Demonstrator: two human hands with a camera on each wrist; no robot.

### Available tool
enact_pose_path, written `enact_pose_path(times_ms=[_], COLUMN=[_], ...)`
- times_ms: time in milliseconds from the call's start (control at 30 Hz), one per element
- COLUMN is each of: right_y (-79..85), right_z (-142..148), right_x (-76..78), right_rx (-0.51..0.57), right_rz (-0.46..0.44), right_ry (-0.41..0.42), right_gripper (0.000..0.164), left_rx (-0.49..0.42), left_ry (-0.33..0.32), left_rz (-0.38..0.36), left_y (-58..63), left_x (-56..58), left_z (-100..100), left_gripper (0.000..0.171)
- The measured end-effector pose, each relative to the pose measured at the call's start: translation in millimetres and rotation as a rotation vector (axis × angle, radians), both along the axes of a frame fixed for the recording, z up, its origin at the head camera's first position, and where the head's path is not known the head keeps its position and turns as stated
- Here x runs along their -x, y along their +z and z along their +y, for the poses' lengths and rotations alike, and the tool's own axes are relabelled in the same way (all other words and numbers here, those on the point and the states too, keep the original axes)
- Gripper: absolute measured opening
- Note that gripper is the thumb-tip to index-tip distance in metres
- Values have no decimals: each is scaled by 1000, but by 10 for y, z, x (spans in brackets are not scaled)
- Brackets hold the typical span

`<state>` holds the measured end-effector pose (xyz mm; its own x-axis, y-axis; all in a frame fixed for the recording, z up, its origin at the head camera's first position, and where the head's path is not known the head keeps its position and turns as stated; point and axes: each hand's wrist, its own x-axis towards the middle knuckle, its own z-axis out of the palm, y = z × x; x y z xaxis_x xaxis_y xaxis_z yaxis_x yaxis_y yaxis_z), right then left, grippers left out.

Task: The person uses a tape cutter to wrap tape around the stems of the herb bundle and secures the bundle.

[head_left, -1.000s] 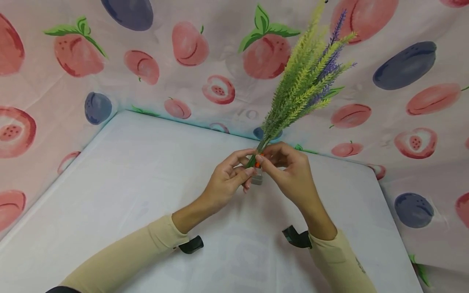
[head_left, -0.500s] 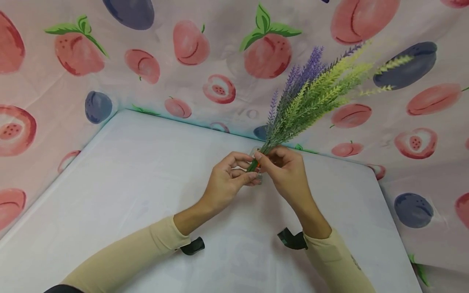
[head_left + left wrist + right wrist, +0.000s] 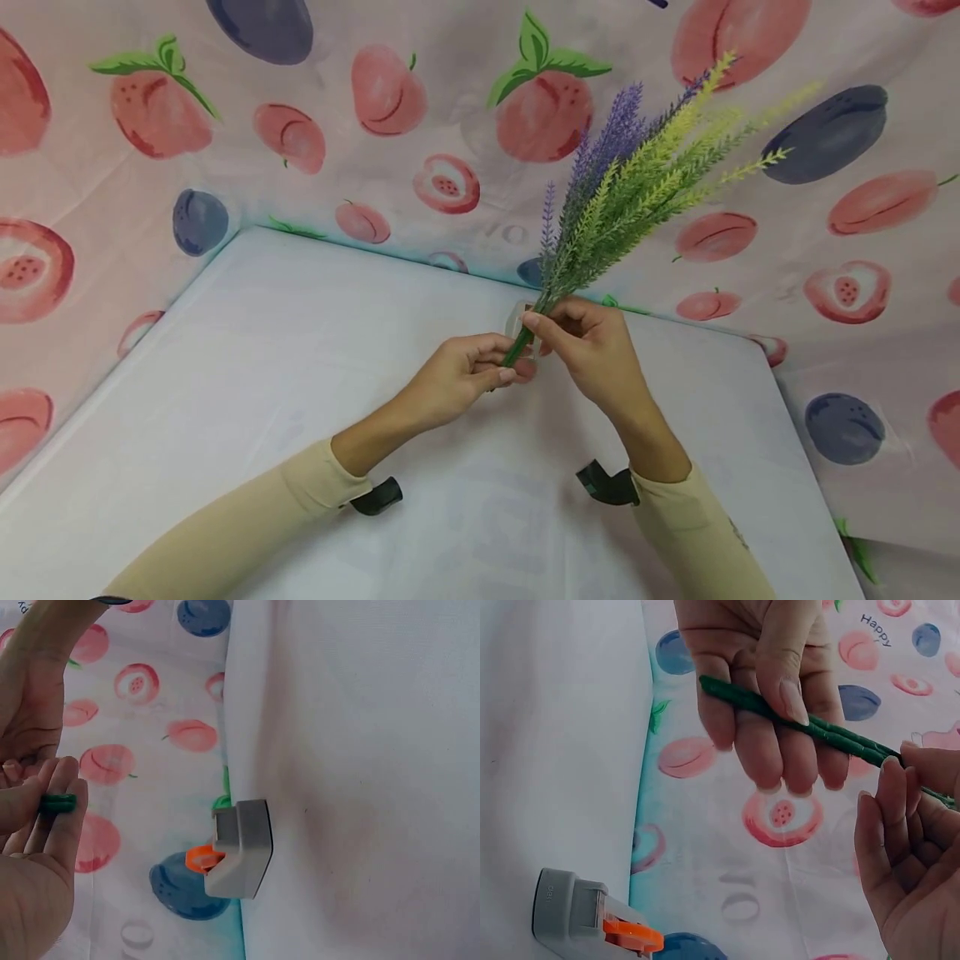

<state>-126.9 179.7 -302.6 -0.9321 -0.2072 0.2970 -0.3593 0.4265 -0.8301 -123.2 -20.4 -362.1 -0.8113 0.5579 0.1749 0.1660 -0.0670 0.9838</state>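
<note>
A bunch of artificial flowers point(image 3: 637, 179), purple and yellow-green spikes, leans up and to the right in the head view. Its green stems point(image 3: 840, 739) are wrapped together into a thin bundle. My left hand point(image 3: 450, 379) pinches the lower end between thumb and fingers, the stem tip point(image 3: 58, 802) showing in the left wrist view. Higher up, just below the flower heads, my right hand point(image 3: 596, 358) pinches the same bundle with thumb and fingertips. Beyond the hands a grey tape dispenser point(image 3: 247, 851) with an orange core point(image 3: 634, 936) stands on the table, mostly hidden in the head view.
A white-covered table point(image 3: 315, 333) spreads under both forearms. A fruit-printed cloth point(image 3: 480, 108) rises behind its back edge, with the flower heads in front of it. Black curved mounts point(image 3: 606, 485) stick out from both wrists.
The bunch has turned, bringing the purple spikes to the left side and tilting the heads rightward. My left hand has slid down and left along the stems; my right hand stays near the same spot.
</note>
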Motion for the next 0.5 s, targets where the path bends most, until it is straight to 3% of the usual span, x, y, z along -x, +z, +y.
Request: enact_pose_path(times_ms=[233, 367, 500], right_y=[-3, -22, -26], right_z=[41, 42, 75], right_x=[1, 5, 14], right_rx=[76, 157, 264], right_rz=[-96, -121, -182], right_ry=[74, 110, 166], right_gripper=[34, 36, 25], left_rx=[-81, -104, -119], left_ry=[-97, -104, -111], left_rz=[-34, -29, -21], left_y=[1, 0, 25], left_x=[-21, -29, -27], left_z=[-16, 0, 21], left_gripper=[31, 31, 30])
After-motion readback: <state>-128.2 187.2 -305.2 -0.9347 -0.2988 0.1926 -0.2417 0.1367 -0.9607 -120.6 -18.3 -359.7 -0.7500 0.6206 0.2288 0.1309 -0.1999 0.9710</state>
